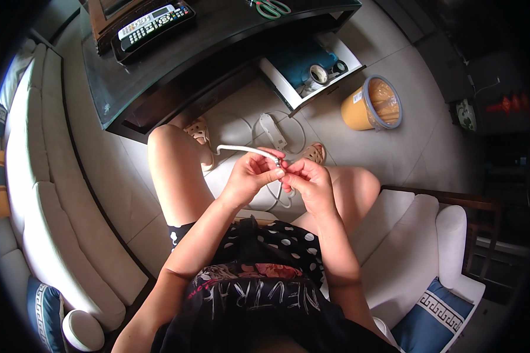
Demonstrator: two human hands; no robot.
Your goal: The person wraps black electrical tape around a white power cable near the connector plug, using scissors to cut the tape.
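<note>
A white cable arcs from the left into my hands above my lap. My left hand pinches it between thumb and fingers, close to a small metallic part at its end. Close against it, my right hand has its thumb and fingertips drawn together at the same spot. The fingers hide exactly what the right hand grips. Below the right fingers hangs a loop of white cable. On the floor beyond my hands lies a white power strip, with thin cord curled around it.
An open drawer holding tape rolls juts from the dark glass-topped table. Green-handled scissors and remote controls in a tray lie on top. A yellow lined waste bin stands right; a pale sofa runs along the left.
</note>
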